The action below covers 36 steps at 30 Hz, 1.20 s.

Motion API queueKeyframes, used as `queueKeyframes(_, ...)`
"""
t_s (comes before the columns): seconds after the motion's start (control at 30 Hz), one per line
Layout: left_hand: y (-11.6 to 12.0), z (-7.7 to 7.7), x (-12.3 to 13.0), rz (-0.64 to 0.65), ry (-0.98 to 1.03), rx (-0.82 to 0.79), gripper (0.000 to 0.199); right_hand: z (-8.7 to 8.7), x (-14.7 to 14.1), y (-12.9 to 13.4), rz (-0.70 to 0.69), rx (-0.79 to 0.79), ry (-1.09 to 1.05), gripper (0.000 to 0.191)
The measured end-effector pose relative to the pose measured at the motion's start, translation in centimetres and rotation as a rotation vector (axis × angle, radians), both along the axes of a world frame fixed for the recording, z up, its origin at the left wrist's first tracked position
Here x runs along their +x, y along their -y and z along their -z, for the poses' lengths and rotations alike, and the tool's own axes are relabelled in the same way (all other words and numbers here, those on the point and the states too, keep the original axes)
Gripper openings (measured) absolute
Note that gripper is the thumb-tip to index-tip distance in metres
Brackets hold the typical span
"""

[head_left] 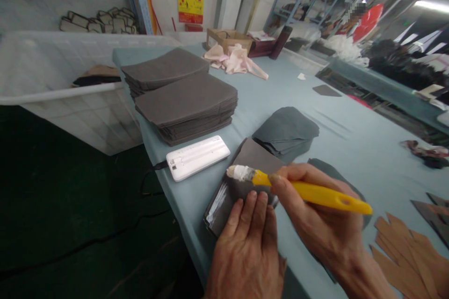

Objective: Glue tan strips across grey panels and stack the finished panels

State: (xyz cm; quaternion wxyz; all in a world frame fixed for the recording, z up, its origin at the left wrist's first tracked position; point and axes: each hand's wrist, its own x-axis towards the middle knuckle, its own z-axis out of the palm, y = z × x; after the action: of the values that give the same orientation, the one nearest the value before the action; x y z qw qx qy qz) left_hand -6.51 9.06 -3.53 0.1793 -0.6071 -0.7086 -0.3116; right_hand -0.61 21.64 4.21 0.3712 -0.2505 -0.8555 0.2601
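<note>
My right hand grips a yellow-handled brush, its bristles coated in white. The bristle end is over the left edge of a dark grey stack of pieces near the table's front edge. White streaks mark that stack's lower left edge. Flat on the stack lies my left hand, fingers stretched out and pointing away from me, just below the brush. A white power bank with a black cable sits left of the stack. Behind it are two tall piles of dark grey pieces.
Greenish-grey pieces lie behind the stack, and brown pieces at the right. Pink cloth and a cardboard box stand at the table's far end. A white bin adjoins the table's left side.
</note>
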Motion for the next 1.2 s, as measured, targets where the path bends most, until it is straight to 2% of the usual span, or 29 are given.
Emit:
queueKeyframes(0.13,-0.3,0.2,0.1,-0.021,0.016,0.040,0.048,-0.3,-0.2,0.3,-0.133,0.057,0.074,0.019)
queueKeyframes(0.3,-0.1,0.3,0.1,-0.011,0.009,-0.014,0.043,-0.2,-0.6,-1.2,-0.013,0.157,0.067,0.016)
queueKeyframes(0.37,-0.1,0.4,0.2,-0.014,0.006,0.004,0.043,-0.6,-0.2,-0.9,-0.020,0.161,0.067,0.017)
queueKeyframes(0.53,-0.1,0.8,0.3,-0.004,0.016,0.053,0.044,-1.0,0.3,0.1,-0.213,0.131,0.137,0.018)
queueKeyframes(0.6,-0.1,0.9,0.1,0.009,0.002,0.022,0.047,-0.4,0.0,-0.8,-0.178,0.129,0.136,0.017)
queueKeyframes(0.73,0.0,0.7,-0.2,0.001,-0.018,-0.014,0.049,0.5,-0.9,-3.0,-0.001,0.131,0.077,0.018)
queueKeyframes(0.8,0.0,0.7,-0.3,0.006,-0.021,-0.014,0.049,0.4,-1.1,-3.2,0.011,0.134,0.063,0.019)
queueKeyframes(0.97,0.2,1.1,-0.1,0.018,-0.011,-0.024,0.051,0.0,-1.0,-2.7,-0.106,0.140,0.114,0.017)
queueKeyframes(1.1,0.5,1.0,-0.3,0.055,-0.073,-0.088,0.054,0.8,-1.5,-4.9,0.022,0.140,0.105,0.020)
queueKeyframes(1.2,0.5,0.8,-0.5,0.058,-0.080,-0.079,0.052,1.2,-1.9,-6.4,0.079,0.115,0.073,0.024)
